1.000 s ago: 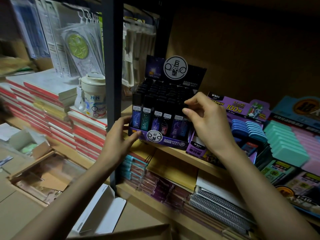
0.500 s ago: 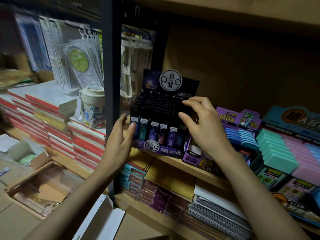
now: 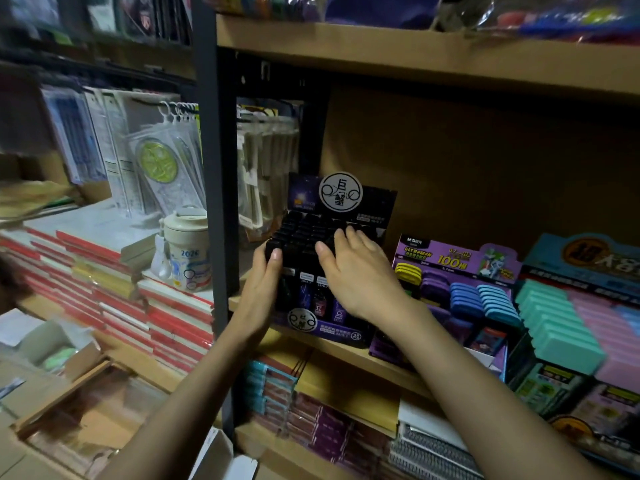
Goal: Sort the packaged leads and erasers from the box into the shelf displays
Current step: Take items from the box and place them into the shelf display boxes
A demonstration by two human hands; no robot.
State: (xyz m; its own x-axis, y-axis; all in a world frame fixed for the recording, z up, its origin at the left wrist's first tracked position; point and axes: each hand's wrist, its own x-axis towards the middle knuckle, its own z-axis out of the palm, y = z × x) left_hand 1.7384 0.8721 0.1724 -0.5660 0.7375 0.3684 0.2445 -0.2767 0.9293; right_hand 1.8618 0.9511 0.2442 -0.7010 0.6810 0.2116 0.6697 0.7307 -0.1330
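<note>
Left hand (image 3: 260, 294), right hand (image 3: 358, 271) on lead display (image 3: 375, 206); purple box (image 3: 450, 259) reads "ULTRAMAN"

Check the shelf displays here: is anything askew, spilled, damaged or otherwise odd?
Nothing stands out. The black lead display sits upright on the shelf, its cases in even rows; the left hand and right hand rest on it. The eraser display further right looks tidy.

Black lead display (image 3: 341, 216), teal erasers (image 3: 557, 323), red-edged notebooks (image 3: 104, 271).
</note>
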